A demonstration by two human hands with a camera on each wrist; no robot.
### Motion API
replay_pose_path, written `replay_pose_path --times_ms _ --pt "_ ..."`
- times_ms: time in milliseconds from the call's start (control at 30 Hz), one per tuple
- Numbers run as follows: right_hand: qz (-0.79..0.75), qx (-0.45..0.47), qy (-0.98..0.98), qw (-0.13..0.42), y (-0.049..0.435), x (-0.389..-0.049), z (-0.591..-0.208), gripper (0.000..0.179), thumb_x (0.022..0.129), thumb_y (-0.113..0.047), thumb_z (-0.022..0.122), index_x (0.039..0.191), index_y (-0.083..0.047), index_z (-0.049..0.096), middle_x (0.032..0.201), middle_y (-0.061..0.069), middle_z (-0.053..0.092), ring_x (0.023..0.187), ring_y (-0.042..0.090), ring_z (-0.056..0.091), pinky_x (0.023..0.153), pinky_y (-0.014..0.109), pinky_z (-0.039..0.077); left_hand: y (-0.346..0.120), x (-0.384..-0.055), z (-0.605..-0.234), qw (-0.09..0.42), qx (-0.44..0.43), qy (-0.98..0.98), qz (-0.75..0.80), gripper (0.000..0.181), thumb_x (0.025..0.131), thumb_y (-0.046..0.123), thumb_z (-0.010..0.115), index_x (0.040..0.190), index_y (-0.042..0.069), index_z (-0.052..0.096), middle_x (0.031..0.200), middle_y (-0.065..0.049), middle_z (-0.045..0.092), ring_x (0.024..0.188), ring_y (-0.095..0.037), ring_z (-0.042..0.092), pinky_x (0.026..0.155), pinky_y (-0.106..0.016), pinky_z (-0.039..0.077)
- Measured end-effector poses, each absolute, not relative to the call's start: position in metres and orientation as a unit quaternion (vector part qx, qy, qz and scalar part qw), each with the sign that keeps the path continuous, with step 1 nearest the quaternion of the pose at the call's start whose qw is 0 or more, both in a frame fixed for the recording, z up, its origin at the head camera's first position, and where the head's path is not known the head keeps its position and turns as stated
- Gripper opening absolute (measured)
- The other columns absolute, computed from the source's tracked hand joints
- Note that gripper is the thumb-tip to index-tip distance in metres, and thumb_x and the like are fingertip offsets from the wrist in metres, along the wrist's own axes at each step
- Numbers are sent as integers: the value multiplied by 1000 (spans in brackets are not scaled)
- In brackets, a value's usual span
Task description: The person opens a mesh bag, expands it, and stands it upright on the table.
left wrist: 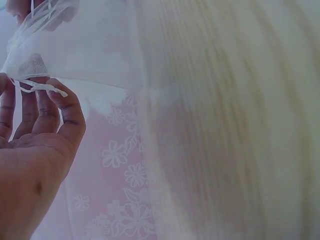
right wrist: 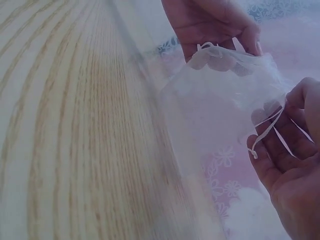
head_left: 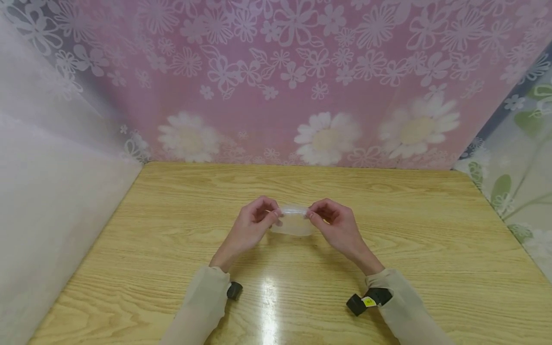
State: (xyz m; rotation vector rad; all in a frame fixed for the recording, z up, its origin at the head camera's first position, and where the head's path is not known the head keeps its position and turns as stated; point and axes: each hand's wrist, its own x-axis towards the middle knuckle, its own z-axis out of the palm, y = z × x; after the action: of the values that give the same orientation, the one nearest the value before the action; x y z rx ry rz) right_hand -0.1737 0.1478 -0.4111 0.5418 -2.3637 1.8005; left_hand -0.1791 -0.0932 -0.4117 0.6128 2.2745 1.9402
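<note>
A sheer white drawstring pouch (head_left: 293,225) hangs between my two hands over the middle of the table, its mouth edge stretched from side to side. My left hand (head_left: 254,223) pinches one top corner between thumb and fingers, and my right hand (head_left: 338,225) pinches the opposite corner. In the left wrist view a thin white cord (left wrist: 42,87) dangles by the left fingers. The right wrist view shows a knotted cord (right wrist: 265,134) across the right fingers. Through the see-through mesh (right wrist: 215,100) the backdrop shows, and no contents can be made out.
The wood-grain table (head_left: 172,278) lies beneath both hands. A pink floral curtain (head_left: 258,96) rises at its back edge, with a white cloth (head_left: 64,167) on the left and a leaf-patterned cloth (head_left: 526,167) on the right. Black wrist cameras (head_left: 357,304) sit near the sleeves.
</note>
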Motion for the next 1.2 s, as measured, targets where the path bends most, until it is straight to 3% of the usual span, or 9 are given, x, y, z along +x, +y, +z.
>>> replay_pose_path --times_ms 333,833,1033,1200 --pt "611 190 -767 50 147 -174 -409 4 99 0 63 101 4 64 97 23 71 80 9 66 71 20 57 -96 -180 -412 40 189 752 630 10 106 14 58 110 7 62 107 -19 69 87 -22 72 67 -30 51" --pt "603 190 -772 57 150 -173 -408 3 100 3 59 99 5 62 103 23 69 81 7 67 68 24 57 -97 -179 -409 53 183 755 627 9 106 12 56 109 6 61 102 -18 70 86 -17 71 79 -36 55" --pt "607 193 -769 54 151 -173 -409 3 99 4 59 98 7 59 108 24 69 83 9 68 69 21 56 -97 -178 -409 54 183 759 623 8 106 11 56 109 5 61 103 -21 69 89 -27 73 80 -36 55" --pt "608 196 -768 51 154 -173 -409 2 99 5 59 100 7 59 108 24 69 82 14 70 70 26 59 -98 -178 -408 58 182 756 626 9 106 12 55 110 5 60 106 -25 68 93 -36 73 83 -38 55"
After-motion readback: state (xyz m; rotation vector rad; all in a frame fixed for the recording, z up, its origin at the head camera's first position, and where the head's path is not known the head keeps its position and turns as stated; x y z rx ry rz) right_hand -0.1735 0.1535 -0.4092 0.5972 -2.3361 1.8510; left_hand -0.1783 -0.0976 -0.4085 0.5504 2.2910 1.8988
